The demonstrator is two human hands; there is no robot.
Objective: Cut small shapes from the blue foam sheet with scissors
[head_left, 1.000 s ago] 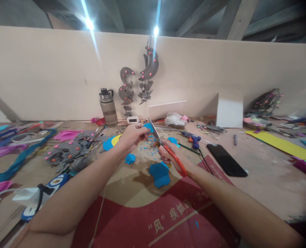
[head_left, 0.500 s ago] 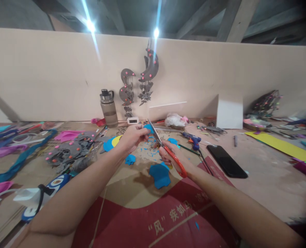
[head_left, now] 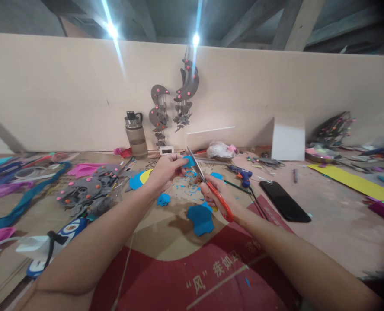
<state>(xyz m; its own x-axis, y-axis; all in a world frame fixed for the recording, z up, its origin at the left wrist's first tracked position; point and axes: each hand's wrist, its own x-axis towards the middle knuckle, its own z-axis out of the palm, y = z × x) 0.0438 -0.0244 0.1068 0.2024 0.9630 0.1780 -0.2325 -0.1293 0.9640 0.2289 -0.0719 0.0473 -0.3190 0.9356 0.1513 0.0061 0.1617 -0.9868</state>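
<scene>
My left hand [head_left: 169, 171] pinches a small piece of blue felt-like sheet [head_left: 188, 162] between thumb and fingers. Orange-handled scissors [head_left: 218, 199] are gripped in my right hand [head_left: 215, 190], their blades pointing up and away beside the blue piece. Whether the blades touch it I cannot tell. Below the hands lies a larger blue cutout [head_left: 201, 219], with a smaller blue scrap [head_left: 163, 199] to its left. Tiny blue clippings are scattered on the cardboard under the blades. Left of my left hand is a blue and yellow cutout [head_left: 139, 179], partly covered by the hand.
A blue glue gun [head_left: 242, 175] and a black phone [head_left: 284, 201] lie to the right. A water bottle [head_left: 136, 136] stands by the wall. Grey felt pieces with pink dots [head_left: 81, 190] lie left. Red printed cardboard [head_left: 179, 285] covers the near side.
The blue piece in my left hand has shifted slightly right and down at the blades. The scissors stay nearly in place, still in my right hand.
</scene>
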